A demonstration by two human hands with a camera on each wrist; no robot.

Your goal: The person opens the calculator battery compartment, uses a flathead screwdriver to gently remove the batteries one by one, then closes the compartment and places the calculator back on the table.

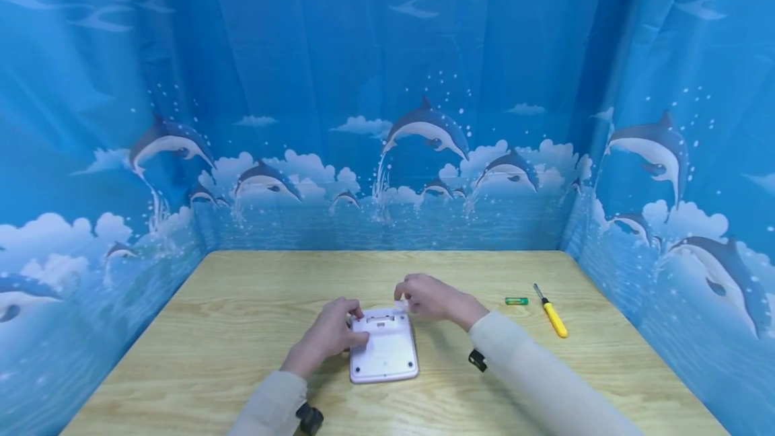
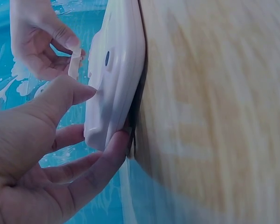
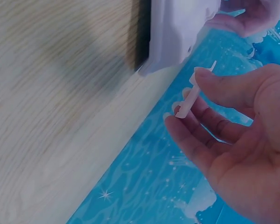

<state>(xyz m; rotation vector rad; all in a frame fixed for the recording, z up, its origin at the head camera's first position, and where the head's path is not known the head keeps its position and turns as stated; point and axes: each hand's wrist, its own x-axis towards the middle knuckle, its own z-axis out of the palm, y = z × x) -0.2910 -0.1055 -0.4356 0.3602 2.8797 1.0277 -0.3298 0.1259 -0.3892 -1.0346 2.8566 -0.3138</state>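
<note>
A white calculator (image 1: 384, 354) lies back up on the table, dark round spots near its corners. Along its far end runs an uncovered battery compartment (image 1: 381, 320). My left hand (image 1: 329, 330) grips the left edge, thumb on the back and fingers around the side and underneath, as the left wrist view shows. Just past the far right corner, my right hand (image 1: 431, 298) pinches a small white battery cover (image 3: 190, 99) between thumb and fingertips. In the right wrist view the cover is apart from the calculator. The calculator's front side is hidden.
To the right on the wooden table (image 1: 272, 281) lie a green battery (image 1: 517, 301) and a screwdriver (image 1: 554, 318) with a yellow handle. Blue dolphin-print curtains (image 1: 387, 52) stand around the table's back and sides.
</note>
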